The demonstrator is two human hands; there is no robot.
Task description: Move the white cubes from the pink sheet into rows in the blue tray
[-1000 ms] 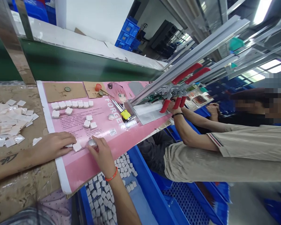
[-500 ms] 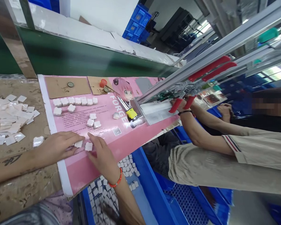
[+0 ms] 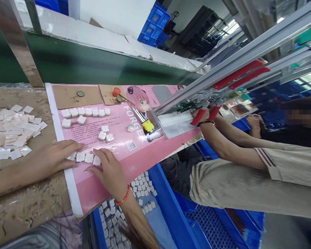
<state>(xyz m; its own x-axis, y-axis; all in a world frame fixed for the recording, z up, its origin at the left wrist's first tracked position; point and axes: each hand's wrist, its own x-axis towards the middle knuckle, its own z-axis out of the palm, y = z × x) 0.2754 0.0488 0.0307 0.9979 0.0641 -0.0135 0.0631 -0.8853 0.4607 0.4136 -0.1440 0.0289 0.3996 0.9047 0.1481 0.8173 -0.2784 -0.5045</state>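
Both my hands lie flat on a pink printed sheet, which has a cartoon figure and the word FORGER on it. Between them, a short row of several white tile-like pieces stands close together. My left hand comes in from the left, its fingertips at the row's left end, touching a piece. My right hand, with a red beaded bracelet, has its fingers on the row's right end. Neither hand grips anything. More white pieces sit in rows farther up the sheet.
A heap of flat white pieces lies on a tan board left of the sheet. Below it is a blue crate holding many white pieces. To the right, a co-worker's hand is at red-handled metal clamps.
The loose white pieces between my hands now form a tight row. My hands have drawn closer together, and the right hand has set down the shiny piece it covered earlier.
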